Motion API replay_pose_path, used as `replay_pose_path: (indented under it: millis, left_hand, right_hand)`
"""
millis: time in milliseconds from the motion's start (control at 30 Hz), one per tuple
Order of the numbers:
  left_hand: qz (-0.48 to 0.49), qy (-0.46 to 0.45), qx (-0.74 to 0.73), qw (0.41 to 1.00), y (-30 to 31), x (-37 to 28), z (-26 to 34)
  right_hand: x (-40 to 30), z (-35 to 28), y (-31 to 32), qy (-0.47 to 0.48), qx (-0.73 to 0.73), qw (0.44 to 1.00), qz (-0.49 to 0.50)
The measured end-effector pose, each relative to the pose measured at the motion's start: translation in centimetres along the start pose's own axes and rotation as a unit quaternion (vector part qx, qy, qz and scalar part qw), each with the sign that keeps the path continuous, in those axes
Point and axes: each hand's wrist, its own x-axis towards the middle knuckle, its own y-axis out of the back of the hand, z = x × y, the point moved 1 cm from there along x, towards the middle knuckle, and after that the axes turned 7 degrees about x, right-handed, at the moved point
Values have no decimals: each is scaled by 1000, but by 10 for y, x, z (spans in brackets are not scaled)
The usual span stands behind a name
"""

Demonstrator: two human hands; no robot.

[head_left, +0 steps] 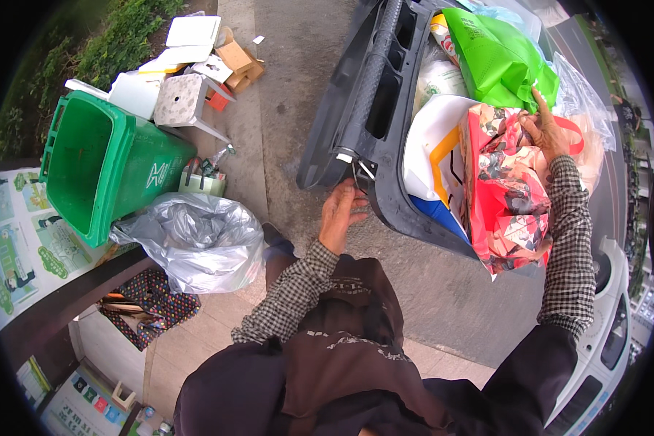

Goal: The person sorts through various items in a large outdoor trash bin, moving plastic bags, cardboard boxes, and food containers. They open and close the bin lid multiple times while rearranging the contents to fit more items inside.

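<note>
A dark grey wheeled bin (382,206) is heaped with bags, its lid (332,109) folded back on the left. My right hand (547,131) lies over the top of the heap, fingers apart. It touches a red floral bag (515,191) and the edge of a bright green bag (490,60). A white bag with an orange stripe (428,147) is tucked beside the floral one. My left hand (342,210) is raised to the bin's hinge corner (354,159), by a thin cord or wire. Whether its fingertips grip anything is hard to see.
To the left, an open green bin (158,158) lies tilted beside a silver plastic bag (212,240). Behind it are a stool (177,99), white foam boxes (193,32) and cardboard (237,57). A dotted bag (158,308) sits below; a white car (599,349) stands right.
</note>
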Motion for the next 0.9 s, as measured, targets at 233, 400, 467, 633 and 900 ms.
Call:
replay_pose_path:
  millis: [233,400,467,633,900]
  left_hand:
    - [-86,-45,-169,981,-6,19,-8]
    - [-83,-88,-134,984,-7,-8,10]
    - [-89,-84,-131,984,-4,-25,24]
    - [-76,-51,-75,993,6,-40,36]
    - [-32,-94,35,994,3,-16,7]
  right_hand:
    - [-2,-19,2,-9,-51,999,8]
    - [2,-3,-1,48,-19,998,18]
    - [2,-5,-2,48,-31,998,21]
    - [-2,-3,0,54,-29,998,24]
    - [6,15,3,-8,36,999,-10]
